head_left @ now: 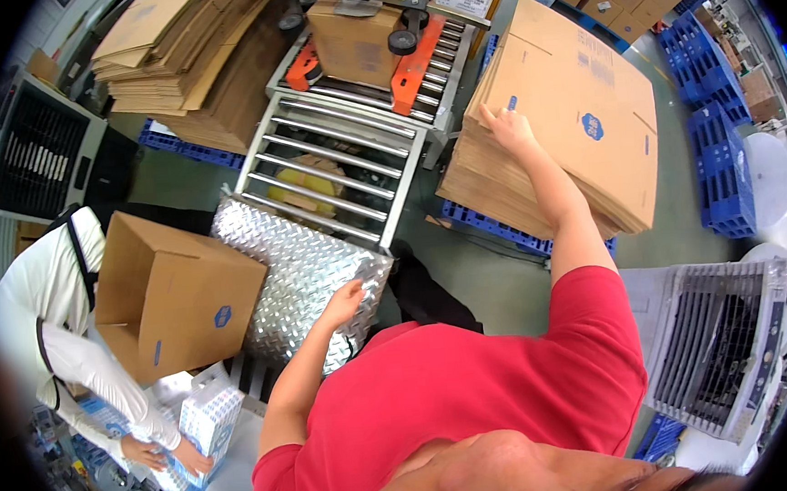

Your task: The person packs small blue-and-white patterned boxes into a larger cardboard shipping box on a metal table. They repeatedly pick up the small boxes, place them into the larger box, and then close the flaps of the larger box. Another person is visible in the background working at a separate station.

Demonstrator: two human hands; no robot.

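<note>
My right hand [509, 130] reaches out to a tall stack of flat cardboard boxes [575, 105], touching the near-left part of the top sheet. Some of its fingers are stretched out, and nothing is gripped. Over the shiny diamond-plate metal table [276, 263] is my left hand [346, 302], its fingers loosely curled with nothing visible in them. An open cardboard box [201, 304] sits at the table's left side, its opening turned to the left. Beyond the table, a closed carton [357, 47] stands in the taping machine with orange side guides [418, 66].
A roller conveyor [324, 159] joins the metal table to the machine. At left, a co-worker in white sleeves [101, 366] handles blue-and-white packages [209, 418]. More flattened cardboard [189, 68] is piled at far left. Blue pallets [721, 163] and an air cooler [715, 342] stand at right.
</note>
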